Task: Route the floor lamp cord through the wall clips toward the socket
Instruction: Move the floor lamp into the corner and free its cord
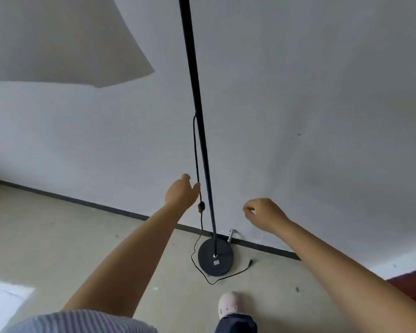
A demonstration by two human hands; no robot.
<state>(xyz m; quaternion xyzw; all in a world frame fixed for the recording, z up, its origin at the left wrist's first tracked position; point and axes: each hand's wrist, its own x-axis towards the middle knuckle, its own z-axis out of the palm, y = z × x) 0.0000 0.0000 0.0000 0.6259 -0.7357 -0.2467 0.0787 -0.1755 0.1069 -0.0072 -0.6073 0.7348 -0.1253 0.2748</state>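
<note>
A black floor lamp pole (197, 111) rises from a round black base (215, 259) beside the white wall. Its thin black cord (195, 150) hangs along the pole, passes an inline switch (200, 207), loops on the floor and ends in a plug (250, 262) right of the base. My left hand (181, 191) holds the cord just above the switch, fingers curled around it. My right hand (264, 213) hovers near the wall with its fingertips pinched; whether it holds anything is unclear. A small metal fitting (231, 234) sticks out at the skirting. No socket shows.
The pale lampshade (65, 42) fills the upper left. A dark skirting strip (82, 201) runs along the wall's foot. My foot in a pale slipper (229, 306) stands just before the base. A reddish surface (411, 282) lies at the right edge.
</note>
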